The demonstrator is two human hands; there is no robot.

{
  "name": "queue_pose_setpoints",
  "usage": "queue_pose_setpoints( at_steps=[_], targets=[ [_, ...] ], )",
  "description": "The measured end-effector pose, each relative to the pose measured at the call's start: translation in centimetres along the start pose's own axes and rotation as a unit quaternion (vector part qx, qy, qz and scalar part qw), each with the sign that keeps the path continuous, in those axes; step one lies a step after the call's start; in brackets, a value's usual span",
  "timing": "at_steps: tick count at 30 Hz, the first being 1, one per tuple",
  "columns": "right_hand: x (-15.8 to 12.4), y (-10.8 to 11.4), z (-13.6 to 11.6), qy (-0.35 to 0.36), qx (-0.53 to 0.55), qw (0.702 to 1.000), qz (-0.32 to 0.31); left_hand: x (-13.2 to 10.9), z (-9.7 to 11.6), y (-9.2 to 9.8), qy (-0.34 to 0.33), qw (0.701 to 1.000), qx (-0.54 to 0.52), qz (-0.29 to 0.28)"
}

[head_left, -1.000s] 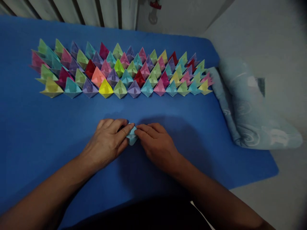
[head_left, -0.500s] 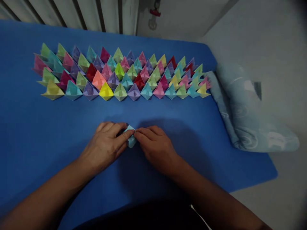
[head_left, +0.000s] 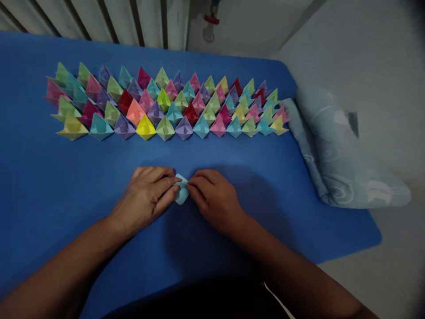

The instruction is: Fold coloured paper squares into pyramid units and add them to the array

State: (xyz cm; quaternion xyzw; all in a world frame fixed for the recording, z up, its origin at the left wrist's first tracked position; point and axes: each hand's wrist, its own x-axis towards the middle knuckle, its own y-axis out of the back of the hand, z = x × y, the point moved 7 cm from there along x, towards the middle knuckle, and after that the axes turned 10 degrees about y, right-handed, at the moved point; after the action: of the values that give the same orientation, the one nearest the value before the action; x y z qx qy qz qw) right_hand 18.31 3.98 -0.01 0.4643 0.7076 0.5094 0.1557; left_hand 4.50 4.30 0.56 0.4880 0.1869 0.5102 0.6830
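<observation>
A small piece of light blue folded paper (head_left: 181,195) is held between my two hands, just above or on the blue surface; which of the two I cannot tell. My left hand (head_left: 148,190) pinches its left side, thumb below and fingers above. At the paper's right edge, the thumb and fingertips of my right hand (head_left: 212,195) are closed on it. The fingers hide much of the paper's outline. Beyond the hands stand rows of folded paper boats (head_left: 165,128) in green, purple, pink, yellow, red and blue.
The blue mat (head_left: 49,186) lies under everything. A folded grey-blue blanket (head_left: 338,155) with white patterns rests on its right end. Behind the mat is a white radiator (head_left: 149,22), with a red valve handle (head_left: 211,19) beside it. A pale wall borders the right.
My left thumb has shifted down the paper, so more of its lower face shows. The right fingers have moved slightly on its edge. The view has shifted a little.
</observation>
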Motion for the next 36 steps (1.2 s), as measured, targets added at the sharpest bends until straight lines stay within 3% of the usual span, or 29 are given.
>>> queue_pose_setpoints(
  at_steps=[10, 26, 30, 33, 36],
  targets=[
    [0.7, 0.1, 0.3, -0.045, 0.002, 0.999, 0.006, 0.5, -0.2, -0.5, 0.062, 0.998, 0.029, 0.005],
    [1.1, -0.1, 0.9, -0.093, 0.01, 0.995, -0.027, 0.2, -0.6, -0.8, 0.086, 0.995, 0.044, 0.032],
    [1.3, -0.2, 0.9, -0.102, 0.008, 0.994, -0.047, 0.2, 0.4, -0.3, 0.028, 0.992, 0.099, 0.068],
    [1.3, -0.2, 0.8, -0.095, -0.01, 0.994, -0.044, -0.2, 1.4, -0.5, -0.05, 0.991, 0.115, 0.045],
    [1.1, 0.0, 0.5, -0.053, -0.016, 0.998, -0.025, -1.0, 1.7, -0.7, -0.088, 0.987, 0.13, 0.029]
  ],
)
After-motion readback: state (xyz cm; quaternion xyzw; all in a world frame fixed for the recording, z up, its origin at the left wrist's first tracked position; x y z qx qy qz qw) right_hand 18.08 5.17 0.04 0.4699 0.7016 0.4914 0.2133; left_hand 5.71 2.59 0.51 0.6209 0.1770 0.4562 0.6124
